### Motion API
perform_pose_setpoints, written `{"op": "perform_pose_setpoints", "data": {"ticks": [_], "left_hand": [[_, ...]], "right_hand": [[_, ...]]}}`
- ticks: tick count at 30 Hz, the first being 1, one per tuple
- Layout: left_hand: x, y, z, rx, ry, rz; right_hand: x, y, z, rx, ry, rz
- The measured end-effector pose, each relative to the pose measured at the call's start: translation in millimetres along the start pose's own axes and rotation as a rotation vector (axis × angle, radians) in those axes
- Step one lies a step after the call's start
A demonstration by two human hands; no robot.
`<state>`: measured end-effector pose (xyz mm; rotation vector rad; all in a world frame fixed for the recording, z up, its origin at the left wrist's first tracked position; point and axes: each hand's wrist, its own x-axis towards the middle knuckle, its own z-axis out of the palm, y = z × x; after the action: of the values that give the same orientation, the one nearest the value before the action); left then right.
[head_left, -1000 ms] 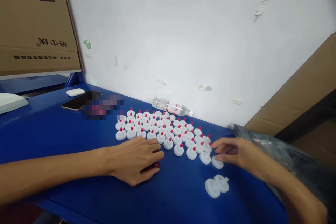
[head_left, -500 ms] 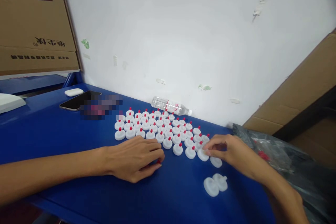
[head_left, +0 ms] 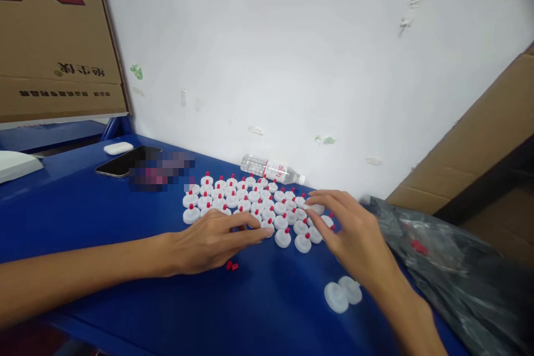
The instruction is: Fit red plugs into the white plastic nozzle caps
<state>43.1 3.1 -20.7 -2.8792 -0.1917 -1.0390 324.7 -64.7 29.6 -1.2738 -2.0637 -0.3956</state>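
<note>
My left hand reaches over the near edge of a group of white round discs, most with small red caps on their stems. Its thumb and fingertips are pinched together near a capped disc; a red cap seems to be between them, mostly hidden. Two loose red caps lie on the blue table just below this hand. My right hand holds a white disc between thumb and fingers, above the right side of the group. Two white discs without red caps lie nearer me, overlapping.
A clear plastic bottle lies behind the discs, against the white wall. At the left are a phone, a white case and a blurred item. A dark plastic bag borders the right side. A cardboard box stands at the back left.
My right hand has lifted a white disc and moved it up and left. My left hand has shifted right and away from me, uncovering two loose red caps.
</note>
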Motion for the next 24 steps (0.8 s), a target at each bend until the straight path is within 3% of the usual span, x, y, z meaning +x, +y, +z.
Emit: {"op": "perform_pose_setpoints", "data": {"ticks": [5,11,18,24], "left_hand": [[1.7,0.8,-0.8,-0.028,0.044,-0.006],[7.8,6.0,-2.9,-0.024,0.112,-0.019],[5.1,4.7,-1.2,0.001,0.204,-0.020],[2.4,3.1,1.3,-0.026,0.286,0.010]], "right_hand": [[0.4,-23.4,12.9,0.000,0.093,-0.165],[-1.0,-44.0,26.2,0.047,0.111,-0.215],[-6.3,-44.4,36.6,0.123,0.045,-0.214],[-6.4,-45.4,36.1,0.131,0.062,-0.226]]}}
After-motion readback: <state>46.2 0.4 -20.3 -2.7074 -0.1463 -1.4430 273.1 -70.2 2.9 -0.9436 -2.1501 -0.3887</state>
